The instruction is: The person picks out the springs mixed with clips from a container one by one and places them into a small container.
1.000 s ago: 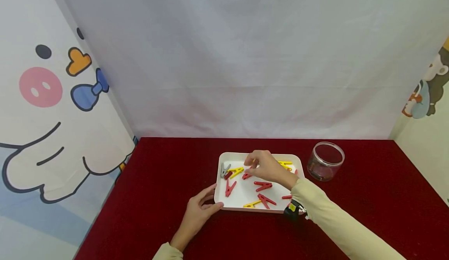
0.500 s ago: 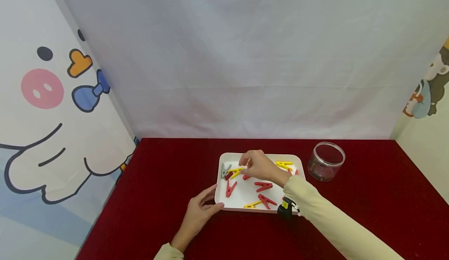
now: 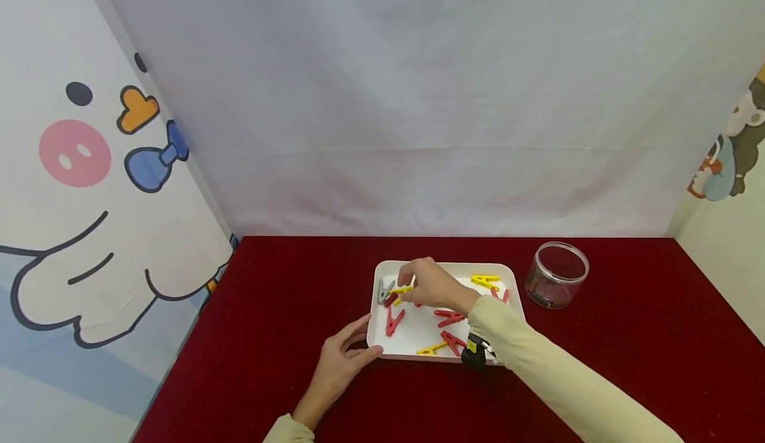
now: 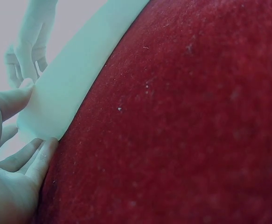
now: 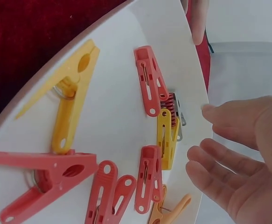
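Note:
A shallow white tray [image 3: 412, 338] holds several red and yellow plastic clothespins. My left hand [image 3: 340, 363] grips its near left corner, thumb at the front wall and fingers round the left side. My right hand [image 3: 439, 287] hovers over the back left of the tray. Thumb and fingers are apart there with nothing between them, as the right wrist view shows. Closest to the fingertips lie a yellow clothespin [image 5: 164, 140], a red clothespin [image 5: 147, 175] and an orange-yellow one [image 5: 170, 210]. A grey clothespin [image 3: 383, 292] and a dark red ribbed piece [image 3: 391, 300] lie beside the yellow one.
A clear round jar [image 3: 556, 277] without a lid stands right of the tray, with small dark items at its bottom. Dark red cloth [image 3: 287, 297] covers the table. A white curtain [image 3: 418, 131] hangs behind, and a printed cartoon panel [image 3: 72, 244] stands left.
My right hand has moved left across the tray, toward the yellow and grey clothespins. The left hand keeps its place at the corner.

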`<action>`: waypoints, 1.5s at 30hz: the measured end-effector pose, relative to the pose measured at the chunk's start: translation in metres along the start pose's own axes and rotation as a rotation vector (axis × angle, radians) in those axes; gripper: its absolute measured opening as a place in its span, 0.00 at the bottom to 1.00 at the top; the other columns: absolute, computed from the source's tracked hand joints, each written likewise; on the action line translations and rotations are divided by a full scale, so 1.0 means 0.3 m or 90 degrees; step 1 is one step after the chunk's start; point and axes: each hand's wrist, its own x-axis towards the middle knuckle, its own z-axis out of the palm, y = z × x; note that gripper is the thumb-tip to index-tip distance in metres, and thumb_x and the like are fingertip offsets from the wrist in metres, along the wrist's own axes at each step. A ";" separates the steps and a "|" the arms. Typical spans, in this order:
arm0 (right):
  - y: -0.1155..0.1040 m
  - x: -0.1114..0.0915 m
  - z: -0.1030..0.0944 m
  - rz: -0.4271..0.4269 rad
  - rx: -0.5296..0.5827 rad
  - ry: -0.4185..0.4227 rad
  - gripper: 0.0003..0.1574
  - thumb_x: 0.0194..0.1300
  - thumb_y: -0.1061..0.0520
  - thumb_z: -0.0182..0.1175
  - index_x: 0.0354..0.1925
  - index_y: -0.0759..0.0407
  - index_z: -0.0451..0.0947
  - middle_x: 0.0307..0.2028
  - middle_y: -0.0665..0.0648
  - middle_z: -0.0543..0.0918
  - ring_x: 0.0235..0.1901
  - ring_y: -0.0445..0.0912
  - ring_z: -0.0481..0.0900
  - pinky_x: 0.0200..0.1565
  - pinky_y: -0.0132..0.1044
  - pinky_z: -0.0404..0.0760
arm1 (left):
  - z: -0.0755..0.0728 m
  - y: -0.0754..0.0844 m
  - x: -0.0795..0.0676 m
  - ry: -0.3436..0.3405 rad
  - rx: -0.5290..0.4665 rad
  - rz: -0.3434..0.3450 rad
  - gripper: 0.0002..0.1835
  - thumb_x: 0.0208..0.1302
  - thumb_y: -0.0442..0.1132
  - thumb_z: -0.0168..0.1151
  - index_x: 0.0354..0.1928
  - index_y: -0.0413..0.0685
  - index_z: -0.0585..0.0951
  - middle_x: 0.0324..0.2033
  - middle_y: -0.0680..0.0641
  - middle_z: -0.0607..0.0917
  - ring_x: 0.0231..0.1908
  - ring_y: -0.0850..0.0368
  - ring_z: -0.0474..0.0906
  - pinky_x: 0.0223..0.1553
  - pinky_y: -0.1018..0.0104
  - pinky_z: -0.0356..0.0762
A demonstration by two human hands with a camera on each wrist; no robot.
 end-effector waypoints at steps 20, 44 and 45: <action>-0.040 0.062 0.082 -0.038 -0.162 -0.015 0.11 0.48 0.65 0.70 0.20 0.60 0.76 0.18 0.48 0.70 0.20 0.40 0.64 0.21 0.30 0.63 | 0.000 -0.001 -0.003 -0.002 -0.008 0.010 0.33 0.54 0.37 0.71 0.63 0.43 0.72 0.57 0.37 0.75 0.54 0.43 0.73 0.44 0.69 0.78; -0.055 0.094 0.146 0.026 -0.234 -0.006 0.15 0.44 0.66 0.64 0.16 0.54 0.67 0.15 0.49 0.67 0.17 0.40 0.62 0.17 0.31 0.61 | -0.004 -0.001 -0.002 -0.006 -0.018 0.008 0.33 0.53 0.37 0.72 0.63 0.44 0.73 0.54 0.38 0.77 0.53 0.44 0.74 0.43 0.69 0.78; -0.058 0.093 0.144 0.027 -0.229 -0.008 0.16 0.44 0.66 0.64 0.15 0.54 0.67 0.15 0.48 0.67 0.17 0.40 0.62 0.17 0.31 0.61 | -0.005 -0.001 -0.002 -0.007 -0.020 0.009 0.33 0.53 0.37 0.72 0.63 0.44 0.73 0.54 0.38 0.77 0.53 0.45 0.74 0.43 0.69 0.78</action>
